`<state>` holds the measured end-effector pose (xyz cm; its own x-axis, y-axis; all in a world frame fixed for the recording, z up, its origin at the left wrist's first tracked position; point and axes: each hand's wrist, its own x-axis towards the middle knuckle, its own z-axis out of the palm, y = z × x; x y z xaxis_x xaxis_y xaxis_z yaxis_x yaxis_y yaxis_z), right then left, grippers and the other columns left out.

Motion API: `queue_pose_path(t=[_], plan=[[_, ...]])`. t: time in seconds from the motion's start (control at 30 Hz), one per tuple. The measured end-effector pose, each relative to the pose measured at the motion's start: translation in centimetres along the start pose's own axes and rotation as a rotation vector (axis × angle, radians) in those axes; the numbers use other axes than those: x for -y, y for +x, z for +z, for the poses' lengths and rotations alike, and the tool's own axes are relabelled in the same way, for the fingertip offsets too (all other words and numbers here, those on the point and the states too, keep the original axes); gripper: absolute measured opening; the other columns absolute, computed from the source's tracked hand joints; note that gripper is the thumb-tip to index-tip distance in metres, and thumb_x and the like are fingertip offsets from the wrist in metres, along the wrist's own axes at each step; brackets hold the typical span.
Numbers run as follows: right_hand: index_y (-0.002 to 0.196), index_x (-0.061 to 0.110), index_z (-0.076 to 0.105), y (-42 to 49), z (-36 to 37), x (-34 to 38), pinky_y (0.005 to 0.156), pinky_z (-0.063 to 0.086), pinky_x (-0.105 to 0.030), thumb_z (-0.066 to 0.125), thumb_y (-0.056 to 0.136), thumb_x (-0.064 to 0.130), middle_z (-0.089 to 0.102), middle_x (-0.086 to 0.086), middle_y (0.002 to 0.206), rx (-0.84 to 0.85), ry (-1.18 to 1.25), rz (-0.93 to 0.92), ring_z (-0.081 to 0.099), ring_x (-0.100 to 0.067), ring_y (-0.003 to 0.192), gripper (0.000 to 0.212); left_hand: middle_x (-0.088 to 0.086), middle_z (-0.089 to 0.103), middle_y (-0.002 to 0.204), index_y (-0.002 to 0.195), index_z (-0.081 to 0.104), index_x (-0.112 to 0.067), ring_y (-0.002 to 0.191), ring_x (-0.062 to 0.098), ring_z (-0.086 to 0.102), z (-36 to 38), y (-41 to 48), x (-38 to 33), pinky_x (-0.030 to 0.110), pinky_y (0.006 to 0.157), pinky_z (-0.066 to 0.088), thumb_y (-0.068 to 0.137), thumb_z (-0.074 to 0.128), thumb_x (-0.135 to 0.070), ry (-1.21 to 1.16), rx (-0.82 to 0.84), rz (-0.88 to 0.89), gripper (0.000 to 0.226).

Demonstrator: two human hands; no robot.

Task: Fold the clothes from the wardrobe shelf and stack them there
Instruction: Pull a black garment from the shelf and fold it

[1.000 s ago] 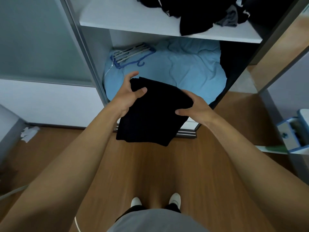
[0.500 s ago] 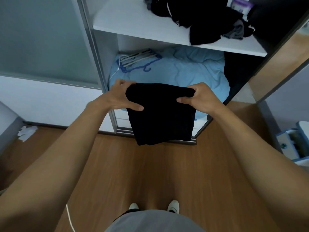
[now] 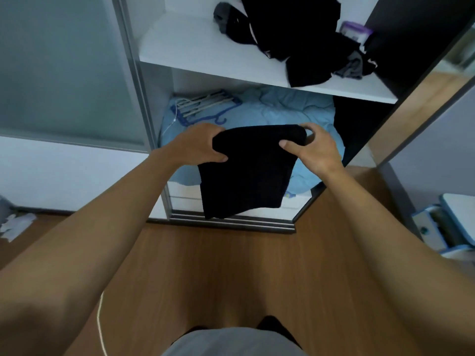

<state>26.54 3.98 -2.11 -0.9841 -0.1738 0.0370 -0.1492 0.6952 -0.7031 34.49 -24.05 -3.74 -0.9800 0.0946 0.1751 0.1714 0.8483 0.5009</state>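
- A crumpled white scrap [image 3: 15, 223] is lying on the wooden floor [image 3: 231, 273] at about 9 o'clock of the view. It is too blurred to tell whether it is paper or cloth.
- The left hand [image 3: 203, 145] is gripping the top left corner of the folded black garment [image 3: 249, 176], with the thumb over the front and the fingers tucked behind.
- A bundle of hangers [image 3: 205, 105] is resting on a light blue quilt [image 3: 290, 111], at 11 o'clock from the garment. The quilt is filling the wardrobe's lower compartment.
- The garment is hanging between the two hands just above the view's centre, in front of that lower compartment. Its free edge is drooping toward 6 o'clock.
- At 12 o'clock the white wardrobe shelf [image 3: 185, 47] is carrying a loose pile of dark clothes [image 3: 295, 39] on its right half. One black piece is hanging over the front edge.
- The right hand [image 3: 314, 147] is pinching the garment's top right corner, with the thumb in front and the forefinger curling over the top.
- A purple-lidded container [image 3: 356, 32] is sitting at 1 o'clock, just beside the pile.
- A blue-and-white drawer unit [image 3: 442, 227] is standing at 3 o'clock.
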Motion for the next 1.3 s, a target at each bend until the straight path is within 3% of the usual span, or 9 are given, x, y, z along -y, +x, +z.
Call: queue_pose_path(t=[0.13,0.23,0.37,0.47,0.6,0.73,0.97,1.13,1.3], plan=[[0.14,0.003,0.045,-0.1,1.5,-0.9,0.086,0.06,-0.046,0.05,0.069,0.093,0.062,-0.025,0.132,0.505,0.7,0.613,0.072,-0.039,0.102,0.115,0.011,0.069,0.098,0.107,0.065,-0.006,0.092,0.028,0.063,-2.0,1.7,0.2,0.036,0.077,0.046,0.084,0.077,-0.026,0.147,-0.084,0.098,0.033],[0.138,-0.012,0.041,2.0,2.1,0.1,0.09,0.059,-0.049,0.037,0.068,0.098,0.056,-0.038,0.133,0.778,1.275,0.666,0.061,-0.049,0.119,0.13,0.012,0.069,0.107,0.111,0.065,-0.007,0.1,0.031,0.063,-3.8,2.8,0.8,0.04,0.083,0.046,0.087,0.074,-0.026,0.224,-0.165,0.128,0.032],[0.128,-0.008,0.054,7.0,1.7,5.2,0.078,0.063,-0.048,0.072,0.081,0.048,0.062,-0.031,0.127,0.611,1.506,0.571,0.064,-0.048,0.114,0.075,0.01,0.069,0.106,0.113,0.066,-0.009,0.099,0.032,0.064,-6.7,4.9,1.0,0.04,0.083,0.048,0.089,0.071,-0.02,0.271,-0.251,0.205,0.028],[0.102,-0.002,0.063,11.1,1.4,8.7,0.072,0.063,-0.042,0.062,0.084,0.009,0.069,-0.02,0.102,0.454,1.455,0.418,0.074,-0.036,0.089,0.021,0.01,0.066,0.108,0.116,0.065,-0.011,0.101,0.033,0.063,-9.2,7.1,1.8,0.044,0.084,0.048,0.09,0.066,-0.017,0.358,-0.351,0.187,0.026],[0.084,0.002,0.063,16.4,1.6,13.3,0.073,0.061,-0.033,0.056,0.087,0.004,0.069,-0.013,0.077,0.461,1.503,0.23,0.069,-0.025,0.075,0.009,0.012,0.063,0.112,0.114,0.064,-0.013,0.104,0.035,0.06,-12.8,11.2,2.9,0.047,0.083,0.049,0.086,0.062,-0.009,0.446,-0.516,0.127,0.029],[0.095,0.002,0.061,23.1,2.4,17.6,0.085,0.052,-0.028,0.05,0.09,0.002,0.064,-0.01,0.088,0.529,1.58,0.071,0.064,-0.021,0.082,0.012,0.013,0.058,0.116,0.113,0.058,-0.009,0.105,0.032,0.055,-16.5,16.0,4.6,0.044,0.08,0.047,0.078,0.062,0.002,0.507,-0.672,0.14,0.037],[0.105,0.007,0.06,36.6,8.4,16.0,0.108,0.047,-0.041,0.05,0.082,0.005,0.062,-0.007,0.104,0.625,1.199,0.171,0.058,-0.025,0.107,0.024,0.016,0.052,0.127,0.114,0.056,-0.004,0.121,0.032,0.048,-14.8,24.3,12.2,0.03,0.102,0.036,0.067,0.054,0.012,0.261,-0.402,-0.034,0.05],[0.115,0.014,0.063,43.6,12.2,12.3,0.051,0.05,-0.018,0.073,0.084,0.049,0.068,-0.001,0.097,0.46,0.268,0.09,0.065,-0.015,0.081,0.049,0.005,0.047,0.141,0.134,0.048,-0.017,0.108,0.014,0.054,-9.6,28.2,19.1,0.016,0.077,0.042,0.095,0.056,-0.02,-0.265,-0.394,-0.695,0.039],[0.121,0.012,0.057,47.9,15.0,12.7,0.08,0.051,-0.032,0.066,0.085,0.05,0.063,0.0,0.111,0.224,0.258,-0.094,0.063,-0.02,0.102,0.053,0.004,0.06,0.129,0.136,0.049,-0.016,0.117,0.026,0.057,-8.1,32.4,21.8,0.033,0.092,0.043,0.095,0.05,-0.059,-0.148,-0.474,-0.879,0.06]])
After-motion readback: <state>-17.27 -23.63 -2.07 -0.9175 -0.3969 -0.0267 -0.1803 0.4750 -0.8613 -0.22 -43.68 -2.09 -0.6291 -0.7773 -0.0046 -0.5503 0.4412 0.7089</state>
